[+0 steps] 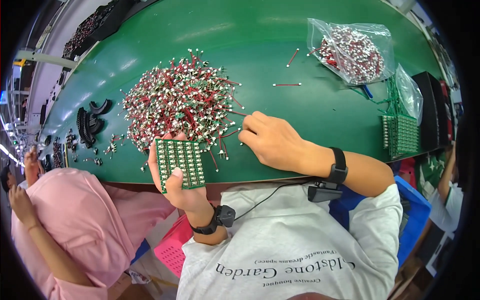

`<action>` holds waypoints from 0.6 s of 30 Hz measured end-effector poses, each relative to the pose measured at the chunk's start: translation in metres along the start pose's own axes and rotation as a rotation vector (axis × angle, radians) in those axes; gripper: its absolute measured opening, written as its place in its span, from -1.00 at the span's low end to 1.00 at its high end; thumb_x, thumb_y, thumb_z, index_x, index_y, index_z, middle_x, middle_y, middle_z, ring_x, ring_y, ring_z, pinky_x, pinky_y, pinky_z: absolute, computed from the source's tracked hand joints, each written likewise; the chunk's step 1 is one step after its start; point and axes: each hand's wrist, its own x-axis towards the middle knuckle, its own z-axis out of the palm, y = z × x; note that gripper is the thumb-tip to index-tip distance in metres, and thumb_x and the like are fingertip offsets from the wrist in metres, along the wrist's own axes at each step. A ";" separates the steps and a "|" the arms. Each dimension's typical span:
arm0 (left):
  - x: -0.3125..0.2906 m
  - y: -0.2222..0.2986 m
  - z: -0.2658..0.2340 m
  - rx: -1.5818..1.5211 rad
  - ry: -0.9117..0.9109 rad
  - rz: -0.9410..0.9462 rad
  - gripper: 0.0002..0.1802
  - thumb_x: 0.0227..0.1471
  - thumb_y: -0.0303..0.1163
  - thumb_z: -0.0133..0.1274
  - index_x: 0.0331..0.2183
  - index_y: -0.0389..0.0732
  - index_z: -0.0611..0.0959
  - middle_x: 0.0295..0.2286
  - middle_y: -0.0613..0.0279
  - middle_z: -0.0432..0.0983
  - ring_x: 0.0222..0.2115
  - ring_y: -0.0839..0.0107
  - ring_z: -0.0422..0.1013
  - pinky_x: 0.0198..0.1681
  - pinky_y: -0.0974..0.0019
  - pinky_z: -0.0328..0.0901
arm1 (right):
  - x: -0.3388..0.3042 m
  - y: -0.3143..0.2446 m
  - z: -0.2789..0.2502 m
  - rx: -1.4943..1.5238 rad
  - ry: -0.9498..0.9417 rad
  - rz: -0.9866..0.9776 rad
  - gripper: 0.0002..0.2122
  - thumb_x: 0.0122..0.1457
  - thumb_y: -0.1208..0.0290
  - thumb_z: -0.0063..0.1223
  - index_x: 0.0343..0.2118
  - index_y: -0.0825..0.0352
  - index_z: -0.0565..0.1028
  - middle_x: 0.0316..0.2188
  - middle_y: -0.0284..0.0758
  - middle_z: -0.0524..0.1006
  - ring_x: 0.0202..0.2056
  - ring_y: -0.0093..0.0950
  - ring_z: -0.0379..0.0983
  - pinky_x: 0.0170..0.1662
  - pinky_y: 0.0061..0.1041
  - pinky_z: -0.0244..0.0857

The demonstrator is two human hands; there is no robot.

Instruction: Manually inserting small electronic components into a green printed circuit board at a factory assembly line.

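My left hand (182,192) is closed on a green circuit board panel (181,165) with rows of small white parts, its thumb lying across the panel's face. Just beyond it spreads a big heap of short red wire leads (175,100) with white connectors and small green boards among them. My right hand (272,142) rests at the heap's right edge, its fingers bent and drawn together. Red wires come right up to its fingertips, but what they hold, if anything, is hidden.
A clear bag of red and white leads (352,54) lies at the far right. Stacked green panels (402,134) stand beside a black box (432,112). Black curved parts (87,125) lie on the left. A person in pink (85,225) sits close by on my left.
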 end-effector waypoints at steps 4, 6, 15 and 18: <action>-0.002 -0.001 -0.011 -0.093 -0.033 -0.037 -0.17 -0.13 -0.24 -0.09 0.18 -0.41 0.22 0.05 -0.18 0.30 0.04 -0.08 0.34 0.07 -0.11 0.31 | 0.000 0.010 -0.007 0.029 0.078 -0.107 -0.94 0.10 0.64 0.01 -0.38 0.40 0.38 -0.39 -0.22 0.40 -0.36 -0.23 0.38 -0.31 -0.31 0.29; -0.004 -0.003 -0.007 -0.132 -0.065 -0.050 -0.13 -0.18 -0.21 -0.06 0.18 -0.39 0.22 0.04 -0.14 0.30 0.02 -0.03 0.36 0.08 -0.12 0.30 | -0.001 0.010 -0.022 0.245 0.101 0.013 -0.93 0.11 0.66 -0.02 -0.35 0.41 0.37 -0.40 -0.20 0.38 -0.38 -0.21 0.36 -0.31 -0.31 0.27; -0.015 -0.035 0.041 -0.298 -0.192 -0.242 -0.18 -0.21 -0.46 -0.09 0.17 -0.46 0.19 0.02 -0.21 0.31 0.02 -0.03 0.36 0.02 0.05 0.38 | -0.008 0.009 -0.045 0.502 0.146 0.083 -0.91 0.13 0.67 -0.07 -0.30 0.42 0.38 -0.42 -0.20 0.36 -0.46 -0.27 0.35 -0.38 -0.34 0.25; -0.015 -0.035 0.049 -0.238 -0.206 -0.223 -0.20 -0.22 -0.53 -0.12 0.17 -0.44 0.22 0.02 -0.17 0.32 0.03 0.03 0.36 0.02 0.10 0.37 | -0.010 0.008 -0.047 0.560 0.155 0.093 -0.90 0.10 0.66 -0.01 -0.31 0.41 0.40 -0.42 -0.22 0.38 -0.45 -0.34 0.37 -0.40 -0.39 0.28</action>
